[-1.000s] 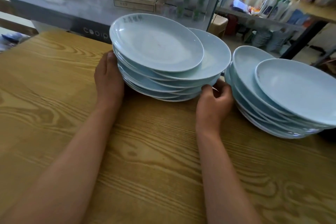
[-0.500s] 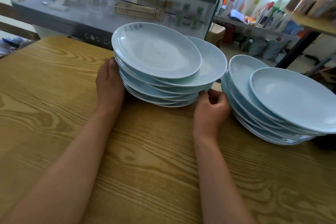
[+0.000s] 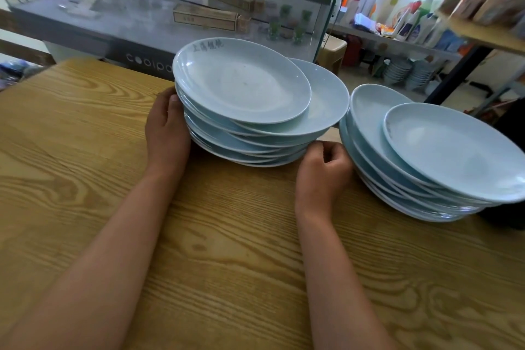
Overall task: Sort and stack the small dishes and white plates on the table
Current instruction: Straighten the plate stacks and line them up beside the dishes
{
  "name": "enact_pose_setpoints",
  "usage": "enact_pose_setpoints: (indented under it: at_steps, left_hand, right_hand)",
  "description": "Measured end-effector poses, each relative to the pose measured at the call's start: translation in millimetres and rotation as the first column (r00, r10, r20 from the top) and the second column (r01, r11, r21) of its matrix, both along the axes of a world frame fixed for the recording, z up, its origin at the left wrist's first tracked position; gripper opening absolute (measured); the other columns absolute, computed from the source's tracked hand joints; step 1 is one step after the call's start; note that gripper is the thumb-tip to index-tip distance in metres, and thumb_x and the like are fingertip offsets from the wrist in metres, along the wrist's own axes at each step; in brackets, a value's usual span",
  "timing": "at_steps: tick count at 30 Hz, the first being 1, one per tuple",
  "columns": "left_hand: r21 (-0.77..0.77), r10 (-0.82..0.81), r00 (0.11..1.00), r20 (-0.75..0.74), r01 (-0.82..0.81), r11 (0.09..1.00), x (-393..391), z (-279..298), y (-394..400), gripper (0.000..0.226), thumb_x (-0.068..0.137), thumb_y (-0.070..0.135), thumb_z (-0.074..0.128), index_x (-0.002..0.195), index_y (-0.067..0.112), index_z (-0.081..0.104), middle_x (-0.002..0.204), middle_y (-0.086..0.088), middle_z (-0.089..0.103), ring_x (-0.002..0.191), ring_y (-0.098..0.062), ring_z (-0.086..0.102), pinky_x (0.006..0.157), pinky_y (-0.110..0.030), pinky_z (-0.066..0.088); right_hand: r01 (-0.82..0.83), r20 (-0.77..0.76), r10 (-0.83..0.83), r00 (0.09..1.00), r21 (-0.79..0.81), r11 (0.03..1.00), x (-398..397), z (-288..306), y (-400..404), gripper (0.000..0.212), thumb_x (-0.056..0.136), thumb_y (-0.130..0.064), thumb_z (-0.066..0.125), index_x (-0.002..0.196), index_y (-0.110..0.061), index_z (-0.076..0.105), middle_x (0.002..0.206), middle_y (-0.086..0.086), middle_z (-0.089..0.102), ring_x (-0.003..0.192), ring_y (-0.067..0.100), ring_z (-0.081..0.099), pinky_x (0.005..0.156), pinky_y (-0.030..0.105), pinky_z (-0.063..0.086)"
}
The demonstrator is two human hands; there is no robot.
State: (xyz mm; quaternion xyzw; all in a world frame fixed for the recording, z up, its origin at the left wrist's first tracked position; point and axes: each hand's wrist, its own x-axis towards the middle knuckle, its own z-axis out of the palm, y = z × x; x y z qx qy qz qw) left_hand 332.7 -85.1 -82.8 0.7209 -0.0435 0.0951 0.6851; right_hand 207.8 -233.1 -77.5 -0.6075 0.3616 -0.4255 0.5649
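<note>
A leaning stack of several pale blue-white plates point(image 3: 257, 138) stands on the wooden table point(image 3: 85, 150); its top plate point(image 3: 241, 79) has grey writing on the far rim. My left hand point(image 3: 167, 129) lies flat against the stack's left side, thumb at the rims. My right hand point(image 3: 324, 172) sits at the stack's lower right edge with its fingers curled into the palm, holding nothing. A second leaning stack of similar plates point(image 3: 420, 179) stands to the right, apart from both hands.
A glass display counter point(image 3: 199, 17) runs just behind the table's far edge. Shelves with bottles point(image 3: 412, 25) and stacked bowls on the floor point(image 3: 406, 74) lie at the back right. A dark object point(image 3: 508, 207) sits behind the right stack.
My right hand has drawn its fingers out from under the stack's right rim and curled them. My left hand stays pressed to the left side. Both stacks stay put.
</note>
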Motion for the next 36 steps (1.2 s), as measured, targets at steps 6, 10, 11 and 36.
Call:
enact_pose_setpoints:
  at_steps: [6,10,11,36]
  left_hand:
    - [-0.013,0.002,1.000,-0.007,-0.002,1.000,1.6,0.3,-0.6,0.031,0.099,0.029,0.039,0.118,0.027,0.064,0.108,0.014,0.066,0.100,0.002,0.059,0.083,-0.021,0.046]
    - [-0.027,0.009,0.999,-0.031,-0.010,1.000,3.2,0.7,-0.2,0.027,0.098,0.028,0.042,0.112,0.027,0.065,0.103,0.012,0.068,0.097,-0.003,0.062,0.084,-0.027,0.050]
    - [-0.025,0.008,0.999,-0.036,-0.009,1.000,3.4,0.6,-0.3,0.026,0.098,0.029,0.043,0.109,0.026,0.066,0.102,0.010,0.068,0.096,-0.007,0.063,0.085,-0.030,0.051]
    - [-0.158,0.011,0.999,-0.038,-0.017,0.987,0.5,3.6,3.0,0.048,0.090,0.056,0.028,0.127,0.040,0.054,0.128,0.012,0.058,0.116,-0.010,0.056,0.097,-0.048,0.048]
  right_hand:
    - [-0.045,0.061,0.050,0.997,-0.081,0.996,4.6,-5.2,-1.1,0.036,0.096,-0.032,0.048,0.131,-0.033,0.054,0.121,-0.015,0.062,0.110,0.001,0.058,0.094,0.032,0.049]
    - [-0.074,0.034,0.080,0.996,-0.139,0.988,7.8,-6.9,-2.3,0.040,0.096,-0.030,0.050,0.137,-0.027,0.053,0.126,-0.019,0.061,0.115,-0.007,0.053,0.100,0.028,0.046]
    - [-0.070,0.038,0.076,0.996,-0.135,0.988,7.7,-7.2,-2.6,0.038,0.096,-0.028,0.052,0.134,-0.026,0.056,0.118,-0.022,0.065,0.108,-0.009,0.056,0.094,0.022,0.047]
    - [0.005,0.025,0.002,1.000,-0.272,0.962,4.4,-8.7,3.4,0.068,0.084,-0.019,0.054,0.146,-0.031,0.029,0.137,-0.009,0.048,0.117,0.008,0.050,0.094,0.035,0.049]
